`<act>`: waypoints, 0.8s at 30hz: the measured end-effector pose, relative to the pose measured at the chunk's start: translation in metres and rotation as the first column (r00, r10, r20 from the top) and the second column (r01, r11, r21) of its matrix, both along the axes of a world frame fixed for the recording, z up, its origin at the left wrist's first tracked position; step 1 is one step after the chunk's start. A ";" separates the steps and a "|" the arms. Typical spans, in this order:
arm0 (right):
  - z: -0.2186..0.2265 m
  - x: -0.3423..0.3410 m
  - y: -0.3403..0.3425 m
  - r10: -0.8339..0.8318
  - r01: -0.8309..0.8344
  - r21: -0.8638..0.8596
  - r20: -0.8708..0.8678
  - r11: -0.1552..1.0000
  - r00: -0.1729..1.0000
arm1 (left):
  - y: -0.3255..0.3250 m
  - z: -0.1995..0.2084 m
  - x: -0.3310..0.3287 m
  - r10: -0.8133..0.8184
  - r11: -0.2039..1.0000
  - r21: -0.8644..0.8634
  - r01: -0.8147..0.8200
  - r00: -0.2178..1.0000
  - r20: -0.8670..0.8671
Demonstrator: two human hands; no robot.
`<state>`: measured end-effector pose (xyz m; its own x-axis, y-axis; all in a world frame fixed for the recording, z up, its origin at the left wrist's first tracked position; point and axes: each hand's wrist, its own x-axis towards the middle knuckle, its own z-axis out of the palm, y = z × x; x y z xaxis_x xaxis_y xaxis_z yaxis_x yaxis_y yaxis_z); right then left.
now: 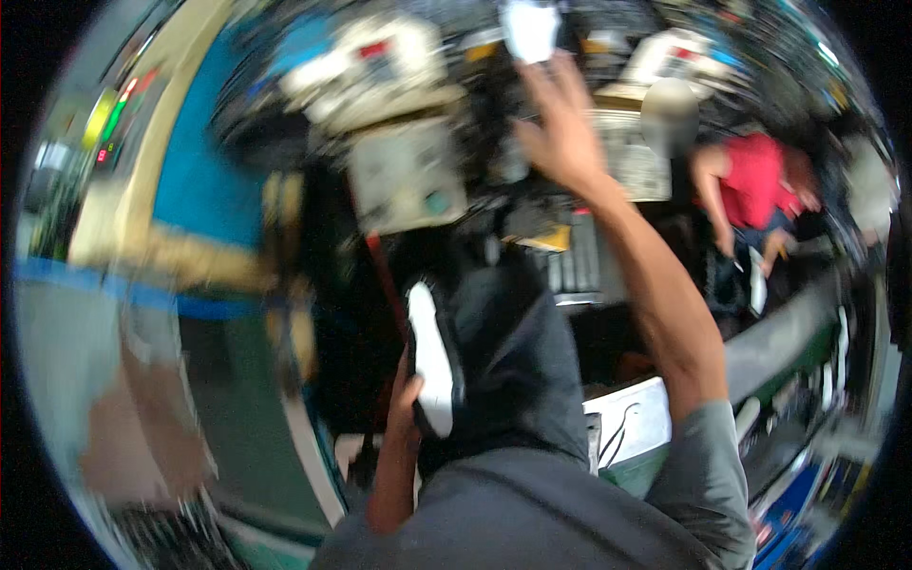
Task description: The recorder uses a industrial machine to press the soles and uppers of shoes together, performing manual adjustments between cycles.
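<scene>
Closest to the camera, a dark grey T-shirt gives way to black trousers, the lap I'll place everything by. Along the lap's left side stands a white shoe sole with a dark edge, the left hand closed on its lower end, thumb across the near side. Well beyond the lap, the right hand is spread open at the edge of a bright white piece; blur hides whether they touch, and I can't see it gripping anything. Pale machines stand beyond the lap; to its right, past the outstretched arm, a co-worker in red bends forward. I'd judge the step a one-armed reach, though it could be a release. If a reach, the next move calls for those fingers to close on the piece while the left grip stays steady.
</scene>
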<state>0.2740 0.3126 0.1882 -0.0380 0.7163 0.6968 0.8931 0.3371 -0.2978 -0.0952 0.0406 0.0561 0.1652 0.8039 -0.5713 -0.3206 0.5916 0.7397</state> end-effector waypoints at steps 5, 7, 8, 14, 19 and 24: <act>-0.167 0.034 -0.222 -0.055 -0.001 -0.521 -0.091 0.853 0.994 | 0.000 -0.056 -0.145 0.286 0.953 -0.040 -0.301 0.933 -0.218; -0.214 0.037 -0.324 -0.233 0.040 -0.770 -0.143 0.637 0.962 | 0.023 -0.042 -0.202 0.372 0.925 0.103 -0.365 0.819 -0.437; -0.228 0.023 -0.347 -0.155 -0.019 -0.660 -0.204 0.751 0.967 | 0.021 -0.066 -0.289 0.411 0.911 0.282 -0.299 0.638 -0.651; -0.243 0.049 -0.505 -0.494 0.189 -0.697 -0.266 0.692 0.828 | 0.153 -0.061 -0.333 0.260 0.965 0.200 -0.169 0.705 -0.660; -0.253 0.071 -0.613 -0.804 0.661 -0.535 -0.061 0.526 0.591 | 0.158 -0.078 -0.193 -0.010 0.951 0.271 0.150 0.890 -0.455; -0.228 0.036 -0.815 -0.984 0.644 -0.747 0.077 -0.164 -0.162 | 0.111 -0.127 0.053 -0.272 0.627 0.472 0.620 0.742 -0.613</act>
